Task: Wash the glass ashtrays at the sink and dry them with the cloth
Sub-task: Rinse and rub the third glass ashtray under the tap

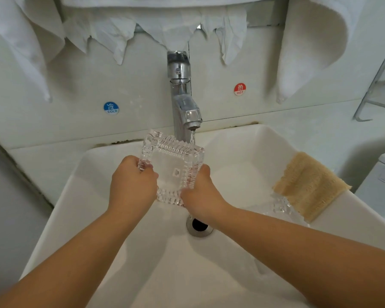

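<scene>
Head view: both hands' fingers (146, 164) grip the glass ashtray (172, 168) under the faucet (182, 101)

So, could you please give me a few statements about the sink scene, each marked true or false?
1. Both the left hand and the right hand hold the ashtray. True.
2. The tap is turned off. False: water runs from its spout.
3. A tan cloth hangs over the right rim of the sink. True.
4. The cold sticker is red. False: it is blue; the hot sticker is red.
5. A second ashtray lies in the sink beside the cloth. True.
</scene>
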`<action>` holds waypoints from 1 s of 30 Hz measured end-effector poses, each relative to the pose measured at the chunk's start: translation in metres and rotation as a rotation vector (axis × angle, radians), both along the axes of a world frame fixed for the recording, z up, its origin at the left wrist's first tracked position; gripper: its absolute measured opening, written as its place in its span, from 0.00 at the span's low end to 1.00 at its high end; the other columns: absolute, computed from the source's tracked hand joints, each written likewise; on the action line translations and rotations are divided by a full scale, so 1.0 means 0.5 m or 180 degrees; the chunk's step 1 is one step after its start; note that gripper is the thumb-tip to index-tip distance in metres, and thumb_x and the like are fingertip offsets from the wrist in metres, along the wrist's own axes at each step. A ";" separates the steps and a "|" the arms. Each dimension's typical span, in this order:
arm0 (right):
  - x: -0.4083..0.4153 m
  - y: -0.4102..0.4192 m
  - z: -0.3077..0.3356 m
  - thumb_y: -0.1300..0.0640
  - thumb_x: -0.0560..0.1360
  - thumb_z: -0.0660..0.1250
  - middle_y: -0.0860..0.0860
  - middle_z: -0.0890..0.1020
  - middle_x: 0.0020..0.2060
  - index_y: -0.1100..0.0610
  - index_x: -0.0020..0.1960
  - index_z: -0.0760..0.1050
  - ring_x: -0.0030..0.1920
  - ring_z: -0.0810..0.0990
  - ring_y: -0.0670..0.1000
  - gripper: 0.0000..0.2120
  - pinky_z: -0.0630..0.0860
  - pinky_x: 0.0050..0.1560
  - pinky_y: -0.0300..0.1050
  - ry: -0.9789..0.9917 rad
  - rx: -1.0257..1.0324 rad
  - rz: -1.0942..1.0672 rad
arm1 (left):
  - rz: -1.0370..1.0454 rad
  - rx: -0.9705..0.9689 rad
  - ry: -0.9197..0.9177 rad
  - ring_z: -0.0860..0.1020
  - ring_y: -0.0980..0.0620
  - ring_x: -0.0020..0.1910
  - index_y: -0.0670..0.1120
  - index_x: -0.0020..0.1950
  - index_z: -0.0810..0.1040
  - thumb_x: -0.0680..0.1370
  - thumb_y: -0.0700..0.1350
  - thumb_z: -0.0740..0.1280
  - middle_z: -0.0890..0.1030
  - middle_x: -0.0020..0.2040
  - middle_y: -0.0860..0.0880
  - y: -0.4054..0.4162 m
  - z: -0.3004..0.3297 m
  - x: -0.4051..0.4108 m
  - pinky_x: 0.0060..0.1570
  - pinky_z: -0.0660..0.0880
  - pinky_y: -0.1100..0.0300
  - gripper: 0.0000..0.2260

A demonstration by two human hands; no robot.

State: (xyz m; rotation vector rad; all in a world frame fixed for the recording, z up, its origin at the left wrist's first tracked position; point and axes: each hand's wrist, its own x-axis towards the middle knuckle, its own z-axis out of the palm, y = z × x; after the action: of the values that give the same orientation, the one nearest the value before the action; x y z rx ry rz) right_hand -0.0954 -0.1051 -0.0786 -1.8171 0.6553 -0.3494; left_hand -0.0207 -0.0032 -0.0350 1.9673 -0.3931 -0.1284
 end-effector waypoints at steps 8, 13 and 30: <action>0.002 -0.056 0.027 0.47 0.82 0.54 0.52 0.76 0.38 0.56 0.44 0.67 0.41 0.82 0.56 0.15 0.78 0.39 0.53 -0.0013 -0.0890 -0.0618 | -0.0161 -0.0156 0.0179 0.81 0.38 0.42 0.44 0.45 0.72 0.80 0.40 0.59 0.79 0.46 0.42 -0.016 -0.009 -0.022 0.44 0.80 0.39 0.05; -0.014 -0.045 0.025 0.52 0.82 0.54 0.52 0.75 0.41 0.56 0.49 0.65 0.43 0.81 0.55 0.08 0.77 0.43 0.53 -0.0039 -0.0619 -0.0415 | -0.0171 -0.0344 0.0170 0.79 0.41 0.38 0.46 0.45 0.71 0.80 0.41 0.59 0.79 0.45 0.43 -0.016 -0.014 -0.021 0.40 0.79 0.44 0.05; -0.019 -0.066 0.057 0.47 0.81 0.59 0.49 0.79 0.34 0.58 0.48 0.73 0.34 0.81 0.52 0.14 0.75 0.30 0.39 -0.0123 -0.0049 -0.0251 | -0.0287 -0.0565 0.0616 0.78 0.49 0.32 0.47 0.45 0.72 0.81 0.39 0.60 0.80 0.43 0.45 -0.020 -0.019 -0.007 0.28 0.75 0.59 0.07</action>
State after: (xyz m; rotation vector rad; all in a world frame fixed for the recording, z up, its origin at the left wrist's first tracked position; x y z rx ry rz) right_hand -0.1051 -0.1380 -0.0503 -1.7980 0.7005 -0.4421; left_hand -0.0243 -0.0130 -0.0444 1.7452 -0.3538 -0.3279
